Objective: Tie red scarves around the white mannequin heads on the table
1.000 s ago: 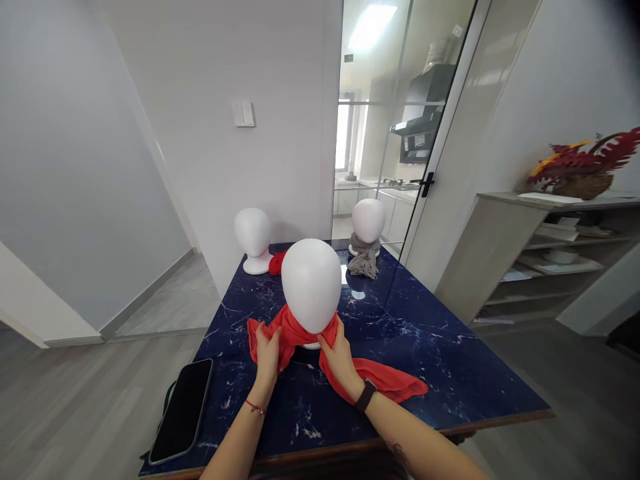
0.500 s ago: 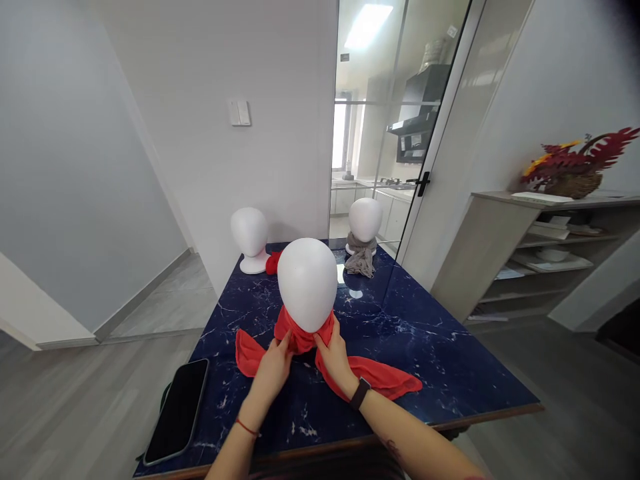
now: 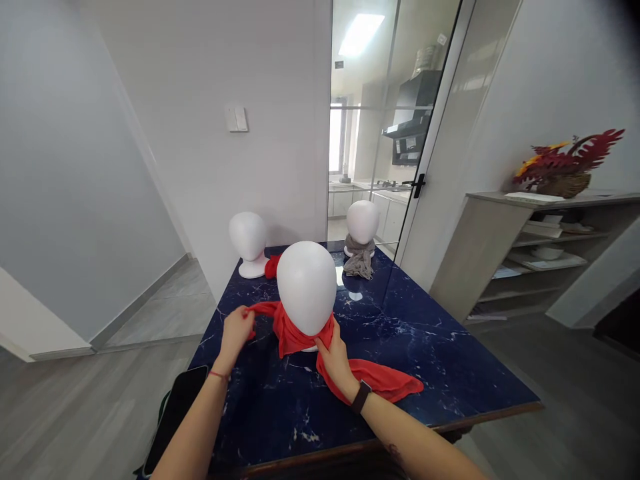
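Observation:
A white foam mannequin head (image 3: pixel 307 287) stands on the dark blue marble table (image 3: pixel 440 360), with a red scarf (image 3: pixel 290 333) wrapped round its neck. My left hand (image 3: pixel 236 330) is closed on the scarf's left end and holds it stretched out to the left, above the table. My right hand (image 3: pixel 336 360) pinches the scarf at the right of the neck. The other end of the scarf (image 3: pixel 387 381) trails flat over the table to the right of my right wrist.
A black phone (image 3: pixel 173 417) lies near the table's front left corner. At the back stand a bare white head (image 3: pixel 248 241) with red cloth beside it and another head (image 3: pixel 362 223) wearing a grey scarf (image 3: pixel 358 262). A shelf unit (image 3: pixel 540 253) is on the right.
My left hand has left the front of the neck and pulled the scarf's left end up and out to the left. My right hand has stayed at the neck.

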Motion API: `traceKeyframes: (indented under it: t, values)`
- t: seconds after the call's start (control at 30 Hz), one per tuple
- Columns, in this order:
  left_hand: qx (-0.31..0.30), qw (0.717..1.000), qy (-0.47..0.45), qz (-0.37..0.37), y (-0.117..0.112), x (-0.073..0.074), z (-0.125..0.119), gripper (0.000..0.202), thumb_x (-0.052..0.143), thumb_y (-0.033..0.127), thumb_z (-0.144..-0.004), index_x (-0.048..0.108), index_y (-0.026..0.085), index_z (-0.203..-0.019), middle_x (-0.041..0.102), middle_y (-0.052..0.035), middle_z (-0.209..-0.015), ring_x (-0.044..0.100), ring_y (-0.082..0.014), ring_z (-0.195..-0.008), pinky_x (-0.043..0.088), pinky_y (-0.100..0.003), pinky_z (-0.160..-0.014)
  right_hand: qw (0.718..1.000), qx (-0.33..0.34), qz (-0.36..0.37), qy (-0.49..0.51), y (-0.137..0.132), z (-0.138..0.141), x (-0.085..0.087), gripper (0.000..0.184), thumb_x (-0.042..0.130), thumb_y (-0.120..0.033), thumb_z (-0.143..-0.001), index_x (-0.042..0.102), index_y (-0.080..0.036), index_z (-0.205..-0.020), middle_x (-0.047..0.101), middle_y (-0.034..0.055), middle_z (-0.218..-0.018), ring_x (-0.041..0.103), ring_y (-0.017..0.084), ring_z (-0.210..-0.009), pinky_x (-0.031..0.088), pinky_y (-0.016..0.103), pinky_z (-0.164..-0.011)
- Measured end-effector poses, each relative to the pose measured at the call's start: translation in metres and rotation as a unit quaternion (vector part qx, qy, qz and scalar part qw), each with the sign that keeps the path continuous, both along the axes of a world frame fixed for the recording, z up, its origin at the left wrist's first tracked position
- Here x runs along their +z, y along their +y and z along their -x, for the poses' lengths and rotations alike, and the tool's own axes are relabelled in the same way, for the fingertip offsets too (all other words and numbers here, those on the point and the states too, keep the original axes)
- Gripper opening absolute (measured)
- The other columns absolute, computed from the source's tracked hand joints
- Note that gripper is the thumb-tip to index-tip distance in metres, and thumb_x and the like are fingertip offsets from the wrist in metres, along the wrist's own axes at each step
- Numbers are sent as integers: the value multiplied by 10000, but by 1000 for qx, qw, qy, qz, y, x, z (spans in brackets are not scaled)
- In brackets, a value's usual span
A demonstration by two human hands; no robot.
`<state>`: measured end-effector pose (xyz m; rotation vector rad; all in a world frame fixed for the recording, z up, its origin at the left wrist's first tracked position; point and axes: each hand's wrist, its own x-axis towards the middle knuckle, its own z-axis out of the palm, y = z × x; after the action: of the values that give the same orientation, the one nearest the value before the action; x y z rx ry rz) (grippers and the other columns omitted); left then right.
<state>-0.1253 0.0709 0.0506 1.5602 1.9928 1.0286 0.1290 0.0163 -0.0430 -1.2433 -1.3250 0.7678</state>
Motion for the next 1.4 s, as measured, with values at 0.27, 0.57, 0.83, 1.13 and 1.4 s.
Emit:
traceKeyframes:
  t: [0.27, 0.57, 0.83, 1.13, 1.4]
  values:
    - [-164, 942, 256, 144, -103, -44, -118, 375, 293, 270, -924, 626, 112, -997, 702, -201, -871, 685, -296, -809, 461, -357, -673, 1000, -5, 0, -1, 1, 0, -1, 690, 536, -277, -818, 242, -151, -1429, 512, 155, -1338, 502, 256, -1231, 414, 419, -1003]
    - [-156, 988, -9, -4, -115, -62, -167, 341, 301, 234, -927, 597, 153, -1076, 634, -158, -1098, 606, -229, -1014, 436, -322, -886, 1000, -7, 3, 26, -2, -1, 6, 691, 572, -240, -779, 291, -181, -1407, 566, 129, -1285, 555, 247, -1170, 448, 412, -967]
    - [-32, 888, -459, -1, -119, -73, -160, 325, 579, 390, -821, 658, 151, -1026, 670, -117, -1120, 572, -263, -1087, 403, -346, -965, 995, 32, 71, 59, -41, -7, 12, 775, 608, -342, -760, 251, -152, -1422, 606, 146, -1215, 601, 260, -1099, 470, 397, -927]
    - [53, 696, -698, 159, -125, -49, -149, 187, 512, 202, -864, 665, 94, -866, 711, -92, -750, 672, -171, -670, 533, -293, -704, 991, -64, 92, 72, -87, -22, 16, 474, 556, -446, -802, 380, -195, -1164, 678, 66, -907, 644, 213, -813, 481, 320, -739]
    - [-34, 685, -691, 228, -127, -34, -144, 144, 612, 236, -805, 674, 107, -787, 706, -83, -733, 666, -157, -653, 522, -253, -673, 932, 88, 184, 300, -80, -1, 21, 348, 557, -522, -782, 530, -209, -933, 657, 60, -884, 644, 194, -771, 503, 291, -635]
